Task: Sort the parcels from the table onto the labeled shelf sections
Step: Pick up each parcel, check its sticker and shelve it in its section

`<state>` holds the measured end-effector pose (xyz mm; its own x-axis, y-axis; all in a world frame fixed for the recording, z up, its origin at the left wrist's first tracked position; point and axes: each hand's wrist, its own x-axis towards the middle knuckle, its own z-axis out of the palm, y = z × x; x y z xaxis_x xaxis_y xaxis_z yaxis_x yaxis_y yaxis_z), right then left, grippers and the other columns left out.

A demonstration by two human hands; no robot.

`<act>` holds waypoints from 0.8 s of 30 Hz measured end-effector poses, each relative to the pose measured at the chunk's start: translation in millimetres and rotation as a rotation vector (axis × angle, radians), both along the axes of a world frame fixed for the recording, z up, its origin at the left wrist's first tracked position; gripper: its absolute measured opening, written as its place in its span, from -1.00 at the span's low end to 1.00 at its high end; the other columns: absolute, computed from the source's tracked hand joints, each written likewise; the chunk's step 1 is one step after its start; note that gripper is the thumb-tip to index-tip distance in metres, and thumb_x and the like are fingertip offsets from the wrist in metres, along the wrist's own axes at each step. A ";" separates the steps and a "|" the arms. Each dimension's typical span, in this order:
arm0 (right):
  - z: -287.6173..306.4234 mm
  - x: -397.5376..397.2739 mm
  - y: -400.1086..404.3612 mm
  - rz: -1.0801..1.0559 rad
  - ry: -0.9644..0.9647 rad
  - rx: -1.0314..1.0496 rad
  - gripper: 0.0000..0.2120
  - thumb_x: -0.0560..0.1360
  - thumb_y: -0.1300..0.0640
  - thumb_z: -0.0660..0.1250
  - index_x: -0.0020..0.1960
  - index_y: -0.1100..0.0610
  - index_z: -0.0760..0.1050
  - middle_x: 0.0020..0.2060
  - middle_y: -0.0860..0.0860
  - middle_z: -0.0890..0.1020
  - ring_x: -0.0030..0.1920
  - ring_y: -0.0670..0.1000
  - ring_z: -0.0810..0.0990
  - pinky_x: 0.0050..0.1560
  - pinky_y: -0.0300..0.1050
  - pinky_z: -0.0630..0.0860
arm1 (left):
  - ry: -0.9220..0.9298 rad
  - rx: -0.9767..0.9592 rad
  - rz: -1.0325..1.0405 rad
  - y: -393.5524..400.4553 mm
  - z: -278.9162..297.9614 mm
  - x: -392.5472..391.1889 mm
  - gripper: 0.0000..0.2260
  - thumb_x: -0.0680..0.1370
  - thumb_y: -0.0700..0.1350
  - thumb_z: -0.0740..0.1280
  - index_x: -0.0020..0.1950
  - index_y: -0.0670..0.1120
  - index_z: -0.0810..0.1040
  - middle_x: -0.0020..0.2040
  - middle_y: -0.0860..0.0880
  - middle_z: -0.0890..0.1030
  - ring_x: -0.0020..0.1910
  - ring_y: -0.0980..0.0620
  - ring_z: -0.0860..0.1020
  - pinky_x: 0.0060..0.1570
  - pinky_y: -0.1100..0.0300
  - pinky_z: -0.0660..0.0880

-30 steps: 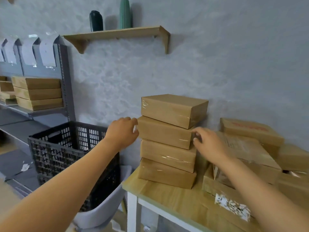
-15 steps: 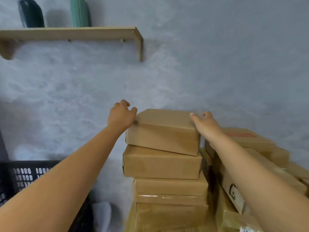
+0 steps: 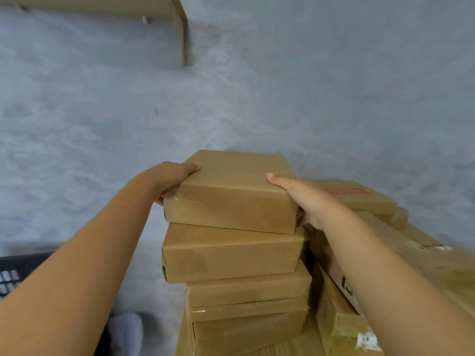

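Note:
A stack of several brown cardboard parcels stands in front of me. The top parcel (image 3: 231, 194) is wrapped in clear film and sits on the second parcel (image 3: 231, 253). My left hand (image 3: 169, 178) grips its left end, thumb on the top face, fingers hidden below the edge. My right hand (image 3: 305, 199) grips its right end the same way, thumb lying on the top. Whether the parcel has left the stack I cannot tell. The labeled shelf sections are out of view.
More parcels (image 3: 359, 199) are piled to the right, one with red print, another with a torn label (image 3: 367, 339). A black crate (image 3: 12, 273) shows at the left edge. A wooden wall shelf (image 3: 177, 27) hangs above on the grey wall.
Both hands rose from the second parcel to the top one and closed round its ends. My view moved closer and to the right, so the grey rack dropped out of sight.

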<state>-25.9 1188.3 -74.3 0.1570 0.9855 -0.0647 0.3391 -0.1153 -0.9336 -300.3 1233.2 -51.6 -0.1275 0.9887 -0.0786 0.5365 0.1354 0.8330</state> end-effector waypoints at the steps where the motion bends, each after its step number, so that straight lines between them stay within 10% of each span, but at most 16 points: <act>1: -1.5 1.0 0.0 0.005 0.023 -0.013 -0.11 0.13 -0.46 0.46 0.30 0.04 0.46 0.09 0.09 0.65 0.06 0.19 0.64 0.18 0.24 0.55 | -0.020 0.016 0.002 -2.1 -1.7 1.2 -0.56 0.51 0.29 0.32 0.07 -0.08 0.55 -0.03 -0.11 0.66 -0.09 -0.14 0.66 -0.06 -0.02 0.62; 4: -3.3 2.2 -5.2 0.050 0.076 -0.027 -0.37 0.26 -0.40 0.47 0.12 0.03 0.58 -0.03 0.08 0.71 0.00 0.16 0.68 0.19 0.19 0.56 | -0.080 0.060 0.027 -8.7 -3.2 4.5 -0.56 0.53 0.26 0.33 0.08 -0.11 0.54 -0.04 -0.11 0.64 -0.15 -0.11 0.63 -0.17 0.07 0.57; 12: -7.5 -3.6 -17.4 0.032 0.195 0.000 0.04 -0.02 -0.49 0.53 0.36 -0.08 0.43 0.16 0.02 0.64 0.12 0.13 0.64 0.25 0.17 0.51 | -0.233 0.282 0.028 -35.2 -13.9 3.5 -0.60 0.57 0.21 0.29 0.27 -0.03 0.52 0.13 -0.05 0.61 -0.01 -0.06 0.60 -0.07 0.05 0.53; 18: 1.9 -3.2 -46.3 0.127 0.226 0.017 -0.13 0.34 -0.34 0.47 0.51 -0.06 0.22 0.36 -0.01 0.46 0.26 0.04 0.46 0.25 -0.03 0.38 | -0.194 0.467 0.079 -61.9 -21.8 4.9 -0.47 0.58 0.23 0.25 0.50 0.05 0.33 0.37 -0.05 0.47 0.16 -0.06 0.49 0.12 0.07 0.43; 24: 17.3 -1.5 -61.1 0.113 0.405 0.132 -0.35 0.26 -0.31 0.54 0.23 -0.02 0.53 0.12 0.04 0.67 0.18 0.11 0.61 0.29 0.15 0.50 | 0.004 0.499 0.085 -88.2 -16.5 7.4 -0.47 0.64 0.19 0.16 0.56 0.01 0.21 0.44 -0.13 0.43 0.34 -0.18 0.45 0.15 0.03 0.41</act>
